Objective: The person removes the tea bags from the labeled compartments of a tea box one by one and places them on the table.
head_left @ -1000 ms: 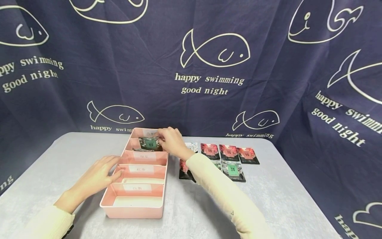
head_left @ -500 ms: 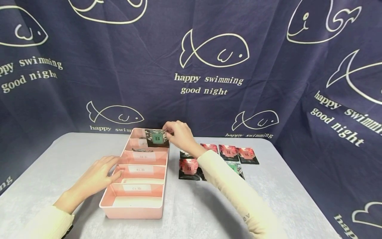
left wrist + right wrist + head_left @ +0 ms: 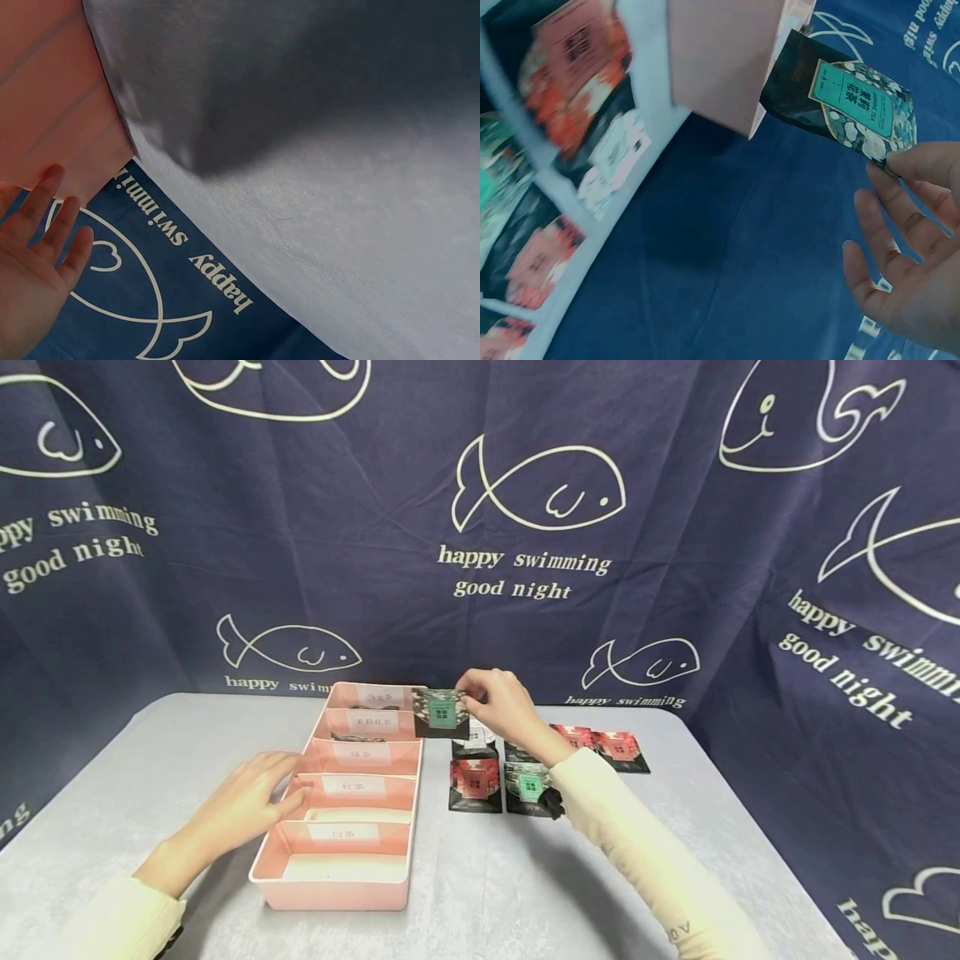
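Between thumb and forefinger, my right hand (image 3: 504, 706) pinches the right edge of a jasmine tea packet (image 3: 441, 713), dark with a green label and white flowers. The packet hangs just past the right rim of a pink divided box (image 3: 337, 893), at its far end. In the right wrist view the packet (image 3: 859, 101) is tilted, label showing. My left hand (image 3: 243, 797) rests at the box's left rim, beside the middle compartments. The left wrist view has the left hand's fingers (image 3: 67, 240) loosely extended near the pink side wall; its thumb is hidden there.
Right of the box lie several tea packets: a white one (image 3: 475, 740), red ones such as the near red packet (image 3: 475, 785), and a green one (image 3: 530, 787). My right arm hides part of the rows. White paper labels mark the compartments; dark packet edges (image 3: 360, 737) show in the far ones.
My right hand has lifted the jasmine tea packet out of the far part of the box and carried it right, past the rim. My left hand has stayed where it was.
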{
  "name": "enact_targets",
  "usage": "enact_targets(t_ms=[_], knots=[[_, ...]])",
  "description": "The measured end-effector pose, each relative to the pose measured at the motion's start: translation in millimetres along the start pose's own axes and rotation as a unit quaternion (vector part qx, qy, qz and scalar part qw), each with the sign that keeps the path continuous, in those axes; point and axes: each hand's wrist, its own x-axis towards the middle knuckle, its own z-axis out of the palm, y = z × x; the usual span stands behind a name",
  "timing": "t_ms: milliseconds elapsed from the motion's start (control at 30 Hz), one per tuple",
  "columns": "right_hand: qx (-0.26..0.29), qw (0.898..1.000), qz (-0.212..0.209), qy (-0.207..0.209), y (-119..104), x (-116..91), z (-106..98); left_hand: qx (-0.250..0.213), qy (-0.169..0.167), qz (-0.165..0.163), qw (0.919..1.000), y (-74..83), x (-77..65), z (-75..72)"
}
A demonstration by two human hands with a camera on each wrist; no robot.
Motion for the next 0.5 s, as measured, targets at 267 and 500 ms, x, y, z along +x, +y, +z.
enact_targets(t_ms=[267, 500], knots=[[0.011, 1.000, 0.025, -0.001, 30.8, -26.2, -10.7, -0.003, -0.001, 0.000, 1.0000, 0.1, -0.1, -0.5], [0.042, 0.998, 0.044, -0.017, 53.6, -49.5, -22.0, -0.004, 0.000, 0.001, 1.0000, -0.1, 0.4, -0.1]])
